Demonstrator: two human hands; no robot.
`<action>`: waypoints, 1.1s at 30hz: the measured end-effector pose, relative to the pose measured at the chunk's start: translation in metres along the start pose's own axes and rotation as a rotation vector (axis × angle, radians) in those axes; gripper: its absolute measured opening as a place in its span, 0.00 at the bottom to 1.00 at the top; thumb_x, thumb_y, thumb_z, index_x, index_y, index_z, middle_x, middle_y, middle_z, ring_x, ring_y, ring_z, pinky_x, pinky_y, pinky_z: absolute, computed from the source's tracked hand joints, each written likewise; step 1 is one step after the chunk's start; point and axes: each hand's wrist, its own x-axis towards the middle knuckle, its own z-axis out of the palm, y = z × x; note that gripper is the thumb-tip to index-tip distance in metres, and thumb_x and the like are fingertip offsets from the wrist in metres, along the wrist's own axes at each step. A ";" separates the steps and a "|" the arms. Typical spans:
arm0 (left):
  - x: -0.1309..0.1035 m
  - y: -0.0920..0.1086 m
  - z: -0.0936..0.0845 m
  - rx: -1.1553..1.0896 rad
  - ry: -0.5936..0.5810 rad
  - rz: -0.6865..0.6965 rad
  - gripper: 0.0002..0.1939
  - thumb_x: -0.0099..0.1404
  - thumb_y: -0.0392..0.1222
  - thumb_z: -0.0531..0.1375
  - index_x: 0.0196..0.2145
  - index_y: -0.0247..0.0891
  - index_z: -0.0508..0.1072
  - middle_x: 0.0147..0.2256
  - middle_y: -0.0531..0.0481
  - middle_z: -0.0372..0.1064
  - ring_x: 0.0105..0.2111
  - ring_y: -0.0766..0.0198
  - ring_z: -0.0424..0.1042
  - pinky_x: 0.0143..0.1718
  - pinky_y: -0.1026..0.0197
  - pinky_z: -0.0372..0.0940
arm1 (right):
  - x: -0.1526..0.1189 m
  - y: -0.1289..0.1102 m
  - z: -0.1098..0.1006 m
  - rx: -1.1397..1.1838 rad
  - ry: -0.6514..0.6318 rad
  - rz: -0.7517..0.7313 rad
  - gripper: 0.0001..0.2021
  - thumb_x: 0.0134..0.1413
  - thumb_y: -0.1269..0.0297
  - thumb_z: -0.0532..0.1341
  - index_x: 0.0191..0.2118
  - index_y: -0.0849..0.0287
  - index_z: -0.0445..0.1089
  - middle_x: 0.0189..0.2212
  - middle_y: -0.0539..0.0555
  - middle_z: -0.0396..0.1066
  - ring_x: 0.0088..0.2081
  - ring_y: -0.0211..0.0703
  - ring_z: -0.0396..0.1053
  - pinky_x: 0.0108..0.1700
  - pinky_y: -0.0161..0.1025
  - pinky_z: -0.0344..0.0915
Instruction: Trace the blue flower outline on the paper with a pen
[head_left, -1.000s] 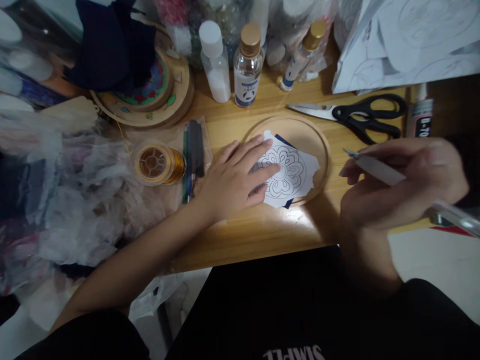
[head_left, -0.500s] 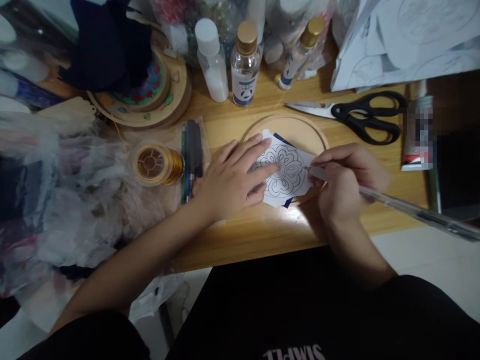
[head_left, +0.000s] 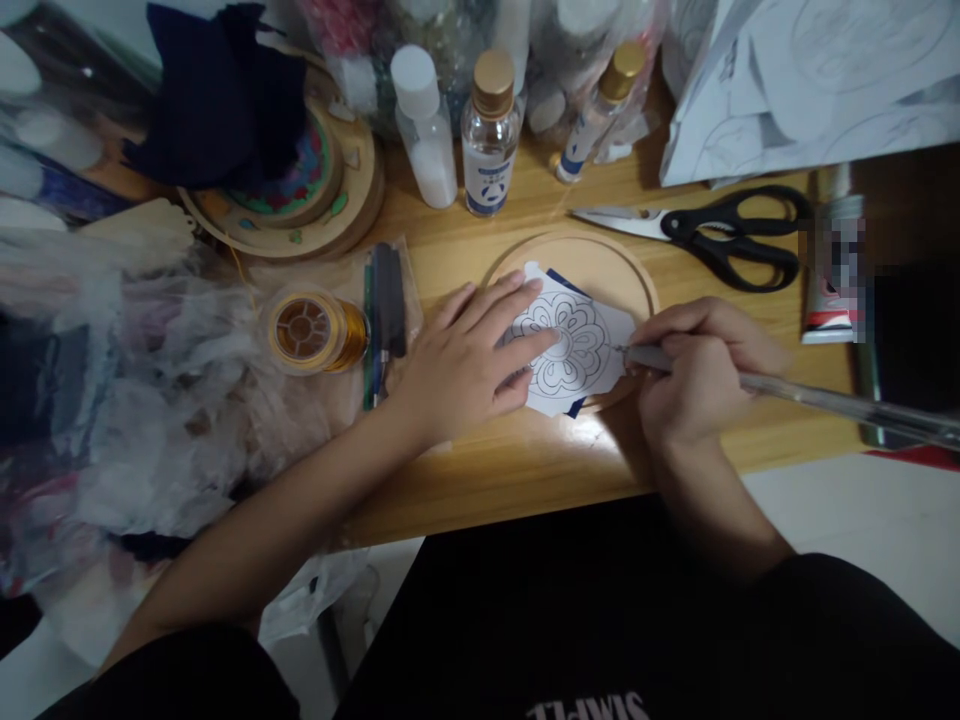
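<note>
Fingers spread, my left hand (head_left: 469, 355) lies flat over the left side of a white paper (head_left: 574, 345) printed with a flower pattern. Dark blue fabric (head_left: 568, 283) peeks out from under the paper's edges. Both rest on a round wooden disc (head_left: 600, 258) with a raised rim. My right hand (head_left: 694, 375) is closed around a pen (head_left: 810, 393) with a clear barrel and a grey grip. The pen's tip is at the right edge of the flower outline; whether it touches the paper I cannot tell.
Black-handled scissors (head_left: 701, 228) lie behind the disc, beside a tube (head_left: 832, 290). Small bottles (head_left: 491, 140) stand at the back. A spool of golden thread (head_left: 315, 330), pens (head_left: 386, 310) and plastic bags (head_left: 172, 390) are on the left. Papers (head_left: 810, 100) lie back right.
My right hand has shifted slightly right, and the pen's tip has moved a little outward along the pattern's right side. The pen's back end has swung up. My left hand stays in place.
</note>
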 end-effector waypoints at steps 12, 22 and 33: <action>-0.001 0.000 0.000 0.014 -0.012 -0.013 0.18 0.70 0.38 0.62 0.57 0.43 0.75 0.66 0.37 0.64 0.68 0.45 0.62 0.66 0.39 0.59 | -0.002 0.002 0.001 0.065 0.023 0.085 0.11 0.39 0.74 0.55 0.21 0.55 0.73 0.16 0.44 0.69 0.16 0.33 0.61 0.18 0.32 0.56; -0.001 0.000 0.000 0.002 -0.007 -0.011 0.17 0.69 0.38 0.62 0.55 0.42 0.75 0.66 0.37 0.64 0.68 0.45 0.62 0.66 0.38 0.59 | -0.003 0.001 -0.001 -0.110 -0.141 0.034 0.11 0.41 0.74 0.55 0.21 0.54 0.73 0.15 0.45 0.68 0.17 0.35 0.64 0.20 0.34 0.60; 0.000 0.002 0.000 -0.008 0.000 -0.016 0.17 0.69 0.37 0.61 0.55 0.41 0.76 0.66 0.36 0.64 0.68 0.43 0.62 0.66 0.38 0.59 | -0.004 0.000 0.000 -0.188 -0.202 0.048 0.08 0.46 0.72 0.58 0.22 0.58 0.73 0.17 0.46 0.69 0.19 0.36 0.65 0.23 0.36 0.61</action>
